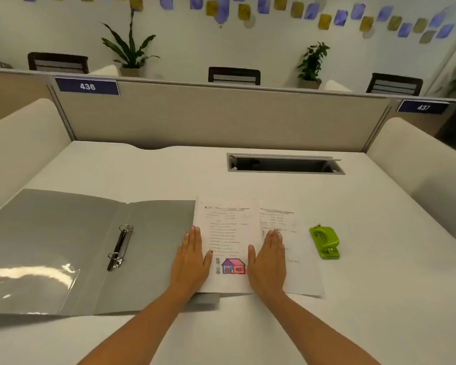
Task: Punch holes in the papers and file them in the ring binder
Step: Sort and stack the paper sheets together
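A grey ring binder [63,238] lies open and flat on the left of the desk, its metal rings [120,246] in the spine. Printed papers [229,227] lie in the middle, overlapping the binder's right flap; the top sheet shows a coloured house drawing, and a second sheet [298,267] sticks out to the right. My left hand [192,259] rests flat on the top sheet's left edge. My right hand [267,262] lies flat across the seam between the two sheets. A green hole punch [325,242] stands to the right of the papers, untouched.
A recessed cable slot [284,163] opens in the desk behind the papers. A beige partition [221,117] closes the back, with padded side walls [19,143] left and right. Chairs and potted plants stand beyond.
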Demonstrator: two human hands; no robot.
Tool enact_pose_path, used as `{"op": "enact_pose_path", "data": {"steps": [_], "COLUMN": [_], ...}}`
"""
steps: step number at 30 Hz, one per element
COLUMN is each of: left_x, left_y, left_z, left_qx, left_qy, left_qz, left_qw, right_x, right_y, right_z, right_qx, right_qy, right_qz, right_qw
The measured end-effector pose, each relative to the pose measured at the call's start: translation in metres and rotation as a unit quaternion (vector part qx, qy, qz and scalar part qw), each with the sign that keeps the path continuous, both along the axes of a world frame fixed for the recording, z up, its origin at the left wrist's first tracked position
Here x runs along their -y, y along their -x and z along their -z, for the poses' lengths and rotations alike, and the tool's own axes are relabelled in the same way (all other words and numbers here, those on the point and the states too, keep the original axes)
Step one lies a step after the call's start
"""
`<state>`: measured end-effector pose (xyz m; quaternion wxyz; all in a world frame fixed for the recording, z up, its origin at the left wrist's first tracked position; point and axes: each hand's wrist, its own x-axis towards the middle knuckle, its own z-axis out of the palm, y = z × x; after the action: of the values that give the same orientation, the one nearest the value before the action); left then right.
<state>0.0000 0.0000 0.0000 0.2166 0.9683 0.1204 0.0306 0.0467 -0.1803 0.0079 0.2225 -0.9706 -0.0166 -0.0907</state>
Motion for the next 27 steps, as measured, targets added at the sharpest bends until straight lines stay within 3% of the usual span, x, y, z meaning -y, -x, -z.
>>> {"op": "enact_pose_path", "data": {"steps": [6,9,13,16,20,27], "left_x": [-0.003,-0.002,-0.002,-0.004,-0.006,-0.012], "left_y": [0.014,0.013,0.015,0.018,0.025,0.027], "left_z": [0.020,0.020,0.017,0.013,0.008,-0.037], "left_qx": [-0.011,-0.006,0.002,0.024,0.034,0.038], "left_qy": [-0.042,-0.055,-0.006,0.044,0.190,0.435], "left_qz": [0.013,0.018,0.014,0.001,-0.040,-0.121], "left_qw": [0.999,0.998,1.000,0.999,0.980,0.892], "right_x": [0.010,0.012,0.013,0.017,0.018,0.038], "right_y": [0.014,0.014,0.015,0.014,0.015,0.021], "right_z": [0.020,0.019,0.012,0.011,-0.002,-0.032], "right_qx": [-0.035,0.001,0.021,0.036,0.030,-0.002], "right_qy": [0.028,0.063,0.065,-0.066,-0.215,-0.366], "right_qz": [0.033,0.042,0.029,0.039,0.065,0.132], "right_qw": [0.998,0.997,0.997,0.996,0.974,0.921]}}
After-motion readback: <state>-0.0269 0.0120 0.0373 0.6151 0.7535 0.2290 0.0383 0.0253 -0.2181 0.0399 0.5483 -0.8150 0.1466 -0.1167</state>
